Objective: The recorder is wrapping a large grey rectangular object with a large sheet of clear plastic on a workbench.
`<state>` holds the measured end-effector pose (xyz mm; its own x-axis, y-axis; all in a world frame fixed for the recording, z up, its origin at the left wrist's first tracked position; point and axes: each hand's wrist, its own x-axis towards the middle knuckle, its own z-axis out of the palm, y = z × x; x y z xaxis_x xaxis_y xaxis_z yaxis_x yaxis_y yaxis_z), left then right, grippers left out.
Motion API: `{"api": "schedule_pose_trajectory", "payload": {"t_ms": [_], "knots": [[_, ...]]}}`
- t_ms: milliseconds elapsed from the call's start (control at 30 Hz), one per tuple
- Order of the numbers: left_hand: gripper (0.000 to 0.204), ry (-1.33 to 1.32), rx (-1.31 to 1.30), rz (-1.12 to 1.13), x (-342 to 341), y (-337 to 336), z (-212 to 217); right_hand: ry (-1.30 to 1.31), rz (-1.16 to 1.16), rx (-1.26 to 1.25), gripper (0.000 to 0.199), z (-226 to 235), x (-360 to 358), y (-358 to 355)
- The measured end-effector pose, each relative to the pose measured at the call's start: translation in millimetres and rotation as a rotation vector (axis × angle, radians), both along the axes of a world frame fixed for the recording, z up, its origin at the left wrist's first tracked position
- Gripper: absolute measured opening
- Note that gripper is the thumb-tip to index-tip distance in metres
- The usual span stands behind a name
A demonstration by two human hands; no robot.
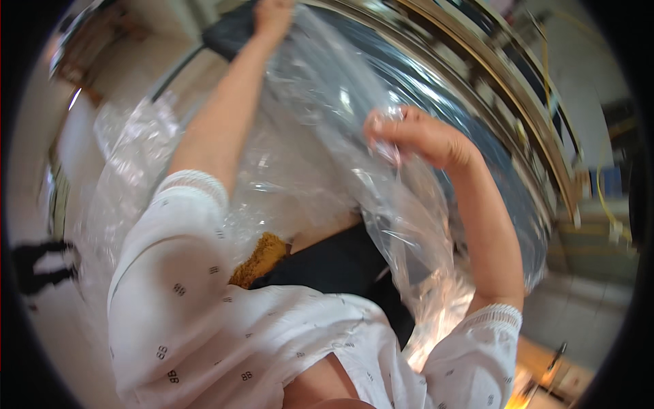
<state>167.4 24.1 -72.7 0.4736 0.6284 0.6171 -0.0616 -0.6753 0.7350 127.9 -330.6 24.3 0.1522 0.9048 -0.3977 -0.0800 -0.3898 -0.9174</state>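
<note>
While my right grip [415, 133] is closed on a bunched fold of the clear plastic sheet [320, 88], thumb pressed toward fingers, my left grip [274, 20] is up at the top edge of the view, at the sheet's far end. The picture cuts that one off and blurs it, so I cannot tell how tightly it is closed or on what. The sheet runs between the two, in front of a long, dark, glossy thing [497, 170]; whether the gloss is film or its own surface I cannot make out.

As I judge it, the handling is partway: the sheet is stretched along one side, but much of it lies creased and loose, with folds hanging down past my dark clothing [327, 255] near a fuzzy mustard-coloured thing [262, 259]. The slack is not yet smoothed out, and I see no fastening on it.

As for writing, small dark printed characters repeat over my white shirt [272, 334]; I can find no readable label on the sheet or the dark thing.
</note>
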Motion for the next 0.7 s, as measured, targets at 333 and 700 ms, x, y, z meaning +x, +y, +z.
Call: {"api": "schedule_pose_trajectory", "payload": {"t_ms": [333, 700], "knots": [[0.030, 0.157, 0.200, -0.003, 30.5, 65.9, -19.3, -0.299, 0.301, -0.992, 0.044, -60.4, -136.4, -351.8], [0.032, 0.256, 0.417, 0.119, 25.8, 105.9, -33.1, -1.111, -0.817, -1.582, 0.029, 13.5, -113.0, -676.9]]}}
